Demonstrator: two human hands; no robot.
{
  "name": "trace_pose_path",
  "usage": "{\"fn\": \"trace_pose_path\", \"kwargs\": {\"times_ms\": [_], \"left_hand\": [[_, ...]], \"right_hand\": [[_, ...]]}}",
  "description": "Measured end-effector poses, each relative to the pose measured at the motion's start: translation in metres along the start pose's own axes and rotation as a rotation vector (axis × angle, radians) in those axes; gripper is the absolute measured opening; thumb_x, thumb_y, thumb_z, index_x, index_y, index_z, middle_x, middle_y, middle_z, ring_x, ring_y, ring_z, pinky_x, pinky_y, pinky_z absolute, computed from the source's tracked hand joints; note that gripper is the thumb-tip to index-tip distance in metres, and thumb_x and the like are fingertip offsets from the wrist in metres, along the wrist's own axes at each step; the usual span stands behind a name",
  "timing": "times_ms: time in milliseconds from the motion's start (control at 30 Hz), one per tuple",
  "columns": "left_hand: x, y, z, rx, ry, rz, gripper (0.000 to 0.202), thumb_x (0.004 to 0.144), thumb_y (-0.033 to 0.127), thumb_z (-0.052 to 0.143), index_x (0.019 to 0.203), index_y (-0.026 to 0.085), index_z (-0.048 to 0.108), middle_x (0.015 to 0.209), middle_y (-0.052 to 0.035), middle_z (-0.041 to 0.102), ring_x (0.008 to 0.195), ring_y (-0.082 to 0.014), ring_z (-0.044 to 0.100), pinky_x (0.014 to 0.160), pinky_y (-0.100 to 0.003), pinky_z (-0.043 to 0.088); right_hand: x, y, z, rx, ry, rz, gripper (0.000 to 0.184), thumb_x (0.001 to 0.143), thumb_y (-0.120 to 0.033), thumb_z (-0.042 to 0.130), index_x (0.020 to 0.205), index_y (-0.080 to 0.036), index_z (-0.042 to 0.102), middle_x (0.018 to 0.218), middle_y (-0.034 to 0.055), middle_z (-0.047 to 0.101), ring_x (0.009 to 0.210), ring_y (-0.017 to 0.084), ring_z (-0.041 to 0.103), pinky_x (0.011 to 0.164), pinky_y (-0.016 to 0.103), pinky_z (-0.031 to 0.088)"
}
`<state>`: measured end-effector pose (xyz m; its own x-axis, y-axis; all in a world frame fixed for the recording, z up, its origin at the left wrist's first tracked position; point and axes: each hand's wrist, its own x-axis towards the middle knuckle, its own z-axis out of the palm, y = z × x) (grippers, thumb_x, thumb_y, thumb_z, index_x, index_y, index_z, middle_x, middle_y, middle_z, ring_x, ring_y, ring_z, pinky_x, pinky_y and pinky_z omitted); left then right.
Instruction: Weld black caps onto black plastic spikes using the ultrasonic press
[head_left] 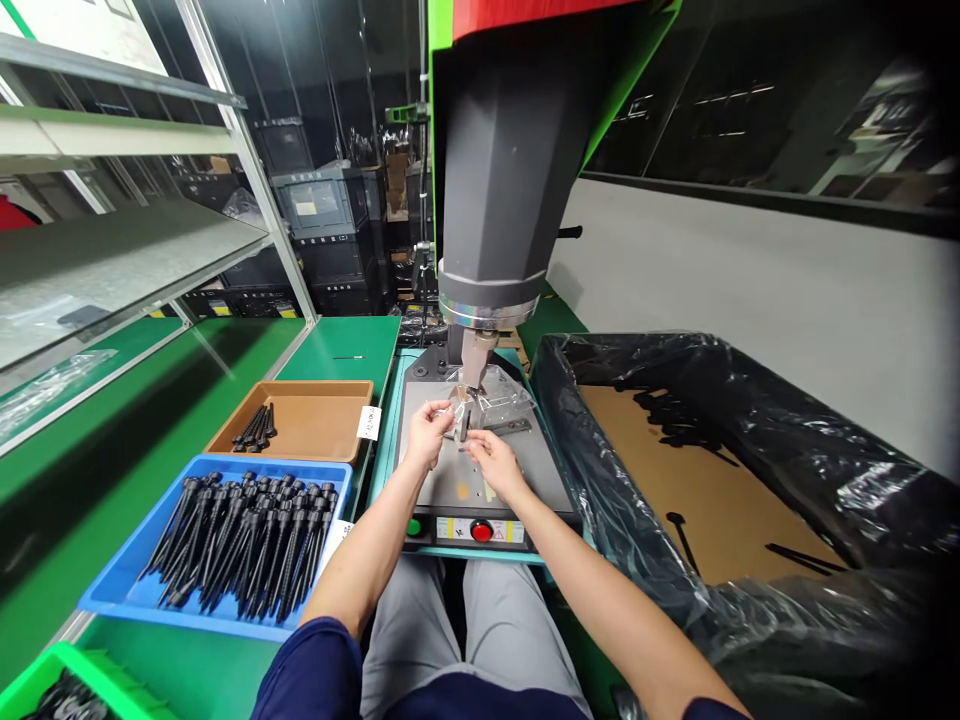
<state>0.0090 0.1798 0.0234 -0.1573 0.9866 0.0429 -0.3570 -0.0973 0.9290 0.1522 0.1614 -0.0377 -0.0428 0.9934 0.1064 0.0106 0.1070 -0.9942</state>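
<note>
Both of my hands reach onto the grey base plate of a press machine, just below its metal horn. My left hand is closed in a pinch on a small clear plastic piece at the fixture. My right hand has its fingers curled and pinches the same small part from the right; what it grips is too small to name. A clear plastic guard sits behind the fixture.
A blue tray full of several black rod-like parts lies at my left, with a brown tray holding a few more behind it. A bag-lined cardboard box stands at right. Green and red buttons sit on the machine's front.
</note>
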Motion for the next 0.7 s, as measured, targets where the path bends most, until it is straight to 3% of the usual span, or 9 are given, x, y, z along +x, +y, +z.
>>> {"fn": "trace_pose_path", "kwargs": {"times_ms": [100,233,367,467,567,700], "left_hand": [[0.000,0.003,0.001,-0.013,-0.006,-0.008,0.046,0.057,0.037,0.084,0.091,0.012,0.065,0.073,0.0001,0.062,0.062,-0.0098,0.060,0.061,-0.023,0.046],[-0.003,0.009,0.005,-0.021,-0.041,-0.012,0.049,0.058,0.035,0.084,0.098,0.013,0.067,0.089,-0.0054,0.067,0.065,-0.0105,0.063,0.060,-0.023,0.047],[-0.004,0.012,0.008,0.021,-0.058,0.007,0.053,0.059,0.032,0.082,0.106,0.013,0.067,0.096,-0.0081,0.068,0.063,-0.0099,0.062,0.055,-0.022,0.044],[-0.002,0.012,0.009,0.024,-0.080,0.012,0.054,0.060,0.031,0.082,0.109,0.013,0.066,0.101,-0.0096,0.069,0.061,-0.0091,0.060,0.054,-0.022,0.042],[-0.001,0.012,0.009,0.025,-0.079,0.017,0.054,0.059,0.032,0.082,0.108,0.014,0.067,0.111,-0.0111,0.067,0.062,-0.0089,0.060,0.054,-0.023,0.042],[-0.001,0.014,0.009,0.041,-0.071,0.025,0.054,0.060,0.031,0.081,0.109,0.014,0.067,0.112,-0.0113,0.067,0.062,-0.0084,0.058,0.055,-0.023,0.043]], "right_hand": [[0.021,-0.007,0.009,-0.106,0.104,-0.072,0.035,0.079,-0.042,0.057,0.103,-0.017,0.063,0.084,0.0065,0.071,0.075,0.022,0.066,0.070,0.036,0.053],[0.040,-0.019,0.010,-0.277,0.334,-0.264,0.040,0.084,-0.042,0.050,0.113,-0.017,0.061,0.089,0.0083,0.067,0.073,0.020,0.062,0.074,0.036,0.052],[0.054,-0.030,0.007,-0.448,0.496,-0.398,0.043,0.083,-0.043,0.053,0.117,-0.018,0.063,0.108,0.0137,0.060,0.095,0.025,0.060,0.089,0.042,0.049],[0.068,-0.034,0.004,-0.527,0.433,-0.450,0.037,0.080,-0.042,0.057,0.105,-0.017,0.069,0.113,0.0155,0.060,0.112,0.029,0.054,0.100,0.046,0.042],[0.081,-0.039,0.000,-0.528,0.357,-0.422,0.030,0.078,-0.040,0.057,0.093,-0.018,0.070,0.108,0.0137,0.064,0.109,0.029,0.056,0.100,0.046,0.042],[0.082,-0.049,-0.004,-0.498,0.355,-0.457,0.026,0.078,-0.039,0.057,0.090,-0.019,0.068,0.108,0.0130,0.065,0.107,0.027,0.058,0.100,0.045,0.042]]}}
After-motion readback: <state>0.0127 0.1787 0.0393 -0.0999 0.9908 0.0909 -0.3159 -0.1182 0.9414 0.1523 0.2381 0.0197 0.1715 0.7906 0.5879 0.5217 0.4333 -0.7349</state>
